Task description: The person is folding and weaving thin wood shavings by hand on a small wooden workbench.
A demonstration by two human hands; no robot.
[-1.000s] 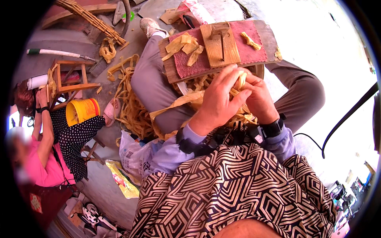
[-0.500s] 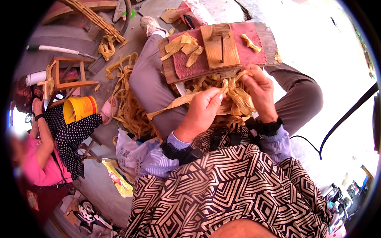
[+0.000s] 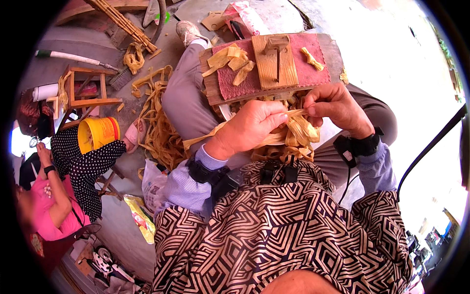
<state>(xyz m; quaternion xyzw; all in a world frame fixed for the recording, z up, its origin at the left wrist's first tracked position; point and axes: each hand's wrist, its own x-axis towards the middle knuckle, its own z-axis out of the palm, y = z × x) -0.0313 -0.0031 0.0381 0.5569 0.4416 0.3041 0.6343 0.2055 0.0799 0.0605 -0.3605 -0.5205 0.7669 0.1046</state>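
My left hand [image 3: 249,125] and my right hand [image 3: 333,110] both pinch a pale tan dried fibre strip [image 3: 296,113] over my lap, above a loose heap of similar strips [image 3: 301,134]. Just beyond my hands lies a wooden board [image 3: 334,59] with a pink cloth [image 3: 311,73], bearing a smaller wooden block [image 3: 276,71] with an upright peg-like fitting. Several cut strip pieces [image 3: 218,61] lie on its left side, and a small knotted piece [image 3: 312,59] on its right.
More strips [image 3: 156,122] pile beside my left leg. At left sit a co-worker in pink [image 3: 54,201], a yellow bucket [image 3: 98,132], a wooden stool [image 3: 88,102] and a long-handled brush [image 3: 73,59]. Bags [image 3: 139,215] lie on the floor. A black cable [image 3: 426,147] curves at right.
My hands parted from their clasp, stretching the strip; my right hand then moved rightward and my left moved back up toward it. The co-worker's arms have lowered away from the stool.
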